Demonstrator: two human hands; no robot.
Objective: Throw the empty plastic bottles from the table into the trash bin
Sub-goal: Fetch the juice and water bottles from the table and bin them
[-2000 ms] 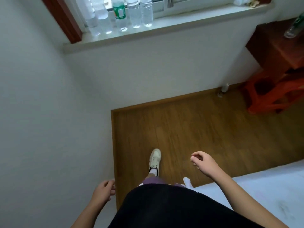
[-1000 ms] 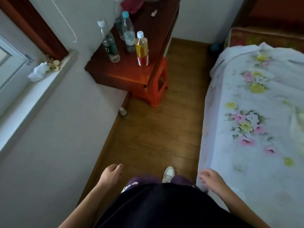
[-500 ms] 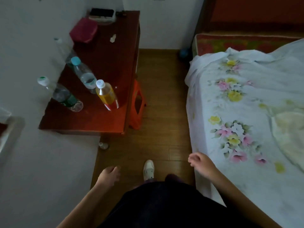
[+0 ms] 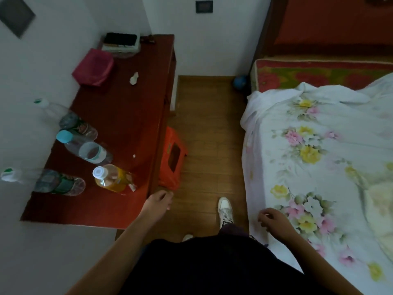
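Note:
Several plastic bottles stand on the dark red table (image 4: 119,116) at the left. Nearest is a yellow-labelled bottle with a white cap (image 4: 113,177). Behind it stands a clear bottle with a light blue cap (image 4: 85,149). Two green-labelled bottles with white caps (image 4: 49,182) (image 4: 68,119) stand by the wall. My left hand (image 4: 158,201) hovers at the table's near right corner, fingers loosely apart, holding nothing. My right hand (image 4: 273,218) hangs over the bed's edge, fingers curled, with nothing in it. No trash bin is in view.
An orange plastic stool (image 4: 172,160) is tucked under the table's right side. A bed with a white flowered sheet (image 4: 319,156) fills the right. A narrow strip of wooden floor (image 4: 208,124) runs between. A pink box (image 4: 93,67) and a dark device (image 4: 121,41) lie at the table's far end.
I have turned from the window corner and walked toward the table; the bottles are now much closer. My left hand has risen to the table's corner. Both hands stay empty.

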